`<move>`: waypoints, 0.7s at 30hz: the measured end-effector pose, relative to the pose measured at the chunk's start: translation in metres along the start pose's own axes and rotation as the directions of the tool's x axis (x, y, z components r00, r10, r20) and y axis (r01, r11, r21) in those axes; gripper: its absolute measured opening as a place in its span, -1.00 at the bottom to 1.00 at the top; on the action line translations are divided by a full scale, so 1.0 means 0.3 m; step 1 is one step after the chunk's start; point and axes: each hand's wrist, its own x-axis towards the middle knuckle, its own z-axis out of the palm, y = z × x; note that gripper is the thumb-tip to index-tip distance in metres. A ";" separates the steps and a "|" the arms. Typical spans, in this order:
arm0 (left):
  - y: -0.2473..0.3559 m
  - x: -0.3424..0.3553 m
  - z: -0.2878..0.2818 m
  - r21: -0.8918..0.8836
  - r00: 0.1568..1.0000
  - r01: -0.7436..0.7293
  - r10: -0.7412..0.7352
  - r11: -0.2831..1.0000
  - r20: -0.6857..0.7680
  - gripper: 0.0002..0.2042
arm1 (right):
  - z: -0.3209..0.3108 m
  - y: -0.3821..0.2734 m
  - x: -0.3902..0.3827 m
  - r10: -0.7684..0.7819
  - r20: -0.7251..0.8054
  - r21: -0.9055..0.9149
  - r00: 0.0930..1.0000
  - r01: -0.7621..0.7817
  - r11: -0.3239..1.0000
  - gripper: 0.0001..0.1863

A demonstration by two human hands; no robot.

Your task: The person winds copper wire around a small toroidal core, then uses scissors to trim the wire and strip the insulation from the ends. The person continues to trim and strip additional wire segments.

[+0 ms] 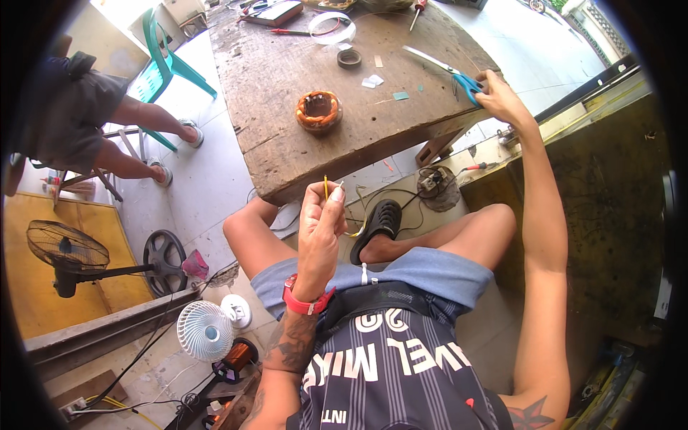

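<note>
My left hand is raised in front of the table's near edge, its thumb and fingers pinching a thin yellow wire. A white tip pokes out beside the thumb, and a yellow-and-white length dangles below the hand. Reaching out to the table's right edge, my right hand has its fingers at the blue handles of a pair of scissors. The blades lie over the tabletop, pointing to the far left. A copper-wound motor stator with orange windings sits on the wooden table near its front.
Farther back on the table are a dark tape roll, a white ring, a screwdriver and small scraps. A soldering iron and cords lie on the floor. Fans stand at left; another person stands near a green chair.
</note>
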 end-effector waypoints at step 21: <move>-0.013 0.016 0.038 0.201 0.948 -0.308 0.318 0.930 -0.018 -0.82 | 0.276 -0.474 -0.718 -0.475 -0.179 0.336 0.862 0.507 0.794 -0.22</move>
